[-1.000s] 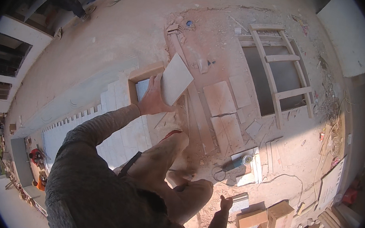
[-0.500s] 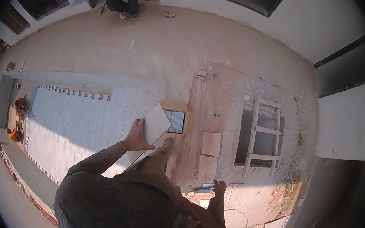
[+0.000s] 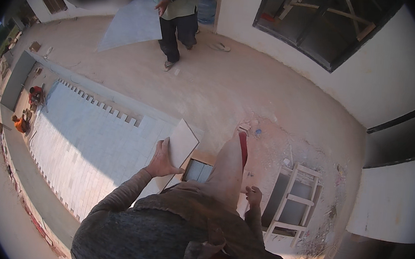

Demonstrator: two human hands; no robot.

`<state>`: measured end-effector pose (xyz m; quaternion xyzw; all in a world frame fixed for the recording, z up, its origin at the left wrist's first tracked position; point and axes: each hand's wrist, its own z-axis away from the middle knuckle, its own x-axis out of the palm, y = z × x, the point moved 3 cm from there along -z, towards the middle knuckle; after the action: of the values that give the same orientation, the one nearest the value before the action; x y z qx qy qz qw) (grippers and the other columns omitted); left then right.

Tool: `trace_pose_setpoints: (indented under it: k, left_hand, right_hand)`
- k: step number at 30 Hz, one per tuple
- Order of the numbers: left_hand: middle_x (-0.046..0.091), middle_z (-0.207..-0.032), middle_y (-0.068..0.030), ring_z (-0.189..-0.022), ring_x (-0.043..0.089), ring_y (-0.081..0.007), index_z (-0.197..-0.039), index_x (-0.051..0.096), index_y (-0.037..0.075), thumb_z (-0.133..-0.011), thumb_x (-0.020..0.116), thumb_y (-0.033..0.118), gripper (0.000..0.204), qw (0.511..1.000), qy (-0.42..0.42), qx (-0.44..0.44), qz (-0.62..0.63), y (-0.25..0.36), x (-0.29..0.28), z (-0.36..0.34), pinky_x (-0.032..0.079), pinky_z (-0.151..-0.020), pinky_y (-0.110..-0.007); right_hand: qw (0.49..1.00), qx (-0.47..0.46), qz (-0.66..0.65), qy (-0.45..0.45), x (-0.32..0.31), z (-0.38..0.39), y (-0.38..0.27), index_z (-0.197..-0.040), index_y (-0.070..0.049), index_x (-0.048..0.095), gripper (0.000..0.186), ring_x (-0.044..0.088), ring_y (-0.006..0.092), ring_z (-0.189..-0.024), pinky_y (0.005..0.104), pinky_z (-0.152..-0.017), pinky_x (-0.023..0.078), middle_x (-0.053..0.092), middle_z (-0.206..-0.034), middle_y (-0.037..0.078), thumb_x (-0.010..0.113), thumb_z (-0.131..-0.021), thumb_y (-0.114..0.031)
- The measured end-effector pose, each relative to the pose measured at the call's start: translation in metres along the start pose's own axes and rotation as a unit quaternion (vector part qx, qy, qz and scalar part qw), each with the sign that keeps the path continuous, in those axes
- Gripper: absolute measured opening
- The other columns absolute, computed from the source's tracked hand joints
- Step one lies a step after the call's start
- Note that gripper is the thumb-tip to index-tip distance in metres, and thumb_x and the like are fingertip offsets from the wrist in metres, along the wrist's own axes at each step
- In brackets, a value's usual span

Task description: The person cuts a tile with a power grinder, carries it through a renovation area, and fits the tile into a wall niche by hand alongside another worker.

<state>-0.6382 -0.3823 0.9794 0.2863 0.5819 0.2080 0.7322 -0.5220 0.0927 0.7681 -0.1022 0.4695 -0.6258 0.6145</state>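
My left hand [image 3: 163, 161] grips the edge of a pale, flat tile [image 3: 184, 142], thumb on the near side and fingers along the left edge. The tile is tilted, and its lower end runs down toward my body. Just right of it an open cardboard box [image 3: 204, 157] holds a stack of thin grey pieces [image 3: 197, 171], partly hidden by my leg. My right hand [image 3: 253, 196] hangs beside my right leg, fingers loosely bent and apart, with nothing visible in it.
A sunken area of pale paving [image 3: 91, 138] lies left, with two people crouching at its far end. Ahead, a person [image 3: 174, 6] carries a large bluish-grey sheet [image 3: 132, 25]. A wooden frame [image 3: 291, 197] lies over a floor opening at right, near rubble.
My view has tilted up and my leg has come forward past the box. The tile stays in my left hand. The person ahead has come nearer with the sheet.
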Motion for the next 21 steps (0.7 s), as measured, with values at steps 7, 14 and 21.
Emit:
trace_pose_setpoints:
  k: [7, 14, 21]
  left_hand:
    - [0.029, -0.141, -0.0365, -0.135, 0.033, -0.0505, -0.150, 0.010, -0.014, -0.053, 0.095, 0.048, 0.143, 0.998, 0.020, -0.026, 0.052, 0.003, 0.003, -0.127, 0.032, -0.116, -0.053]
    - [0.029, -0.140, -0.0379, -0.134, 0.033, -0.0527, -0.149, 0.013, -0.013, -0.054, 0.094, 0.050, 0.140, 0.998, 0.024, -0.034, 0.052, 0.044, 0.012, -0.362, 0.032, -0.115, -0.054]
    - [0.028, -0.142, -0.0395, -0.133, 0.034, -0.0539, -0.147, 0.014, -0.015, -0.053, 0.093, 0.054, 0.141, 0.998, 0.048, -0.022, 0.037, 0.096, -0.027, -0.530, 0.032, -0.115, -0.054]
  right_hand:
    - [0.981, -0.136, 0.123, -0.057, 0.051, -0.152, -0.104, -0.115, 0.005, 0.068, 0.050, 0.073, 0.0311, -0.089, 0.0390, -0.081, 0.056, 0.074, -0.094, 0.022, 0.079, -0.082, -0.032]
    - [0.950, -0.223, 0.149, -0.158, 0.086, -0.347, -0.268, -0.123, 0.003, 0.062, 0.040, 0.066, 0.0155, -0.078, 0.0293, -0.067, 0.053, 0.071, -0.096, 0.012, 0.072, -0.093, -0.021]
    - [0.906, -0.164, -0.013, -0.391, 0.129, -0.344, -0.562, -0.135, 0.003, 0.054, 0.045, 0.064, 0.0151, -0.105, 0.0306, -0.084, 0.054, 0.068, -0.115, 0.010, 0.067, -0.099, -0.021]
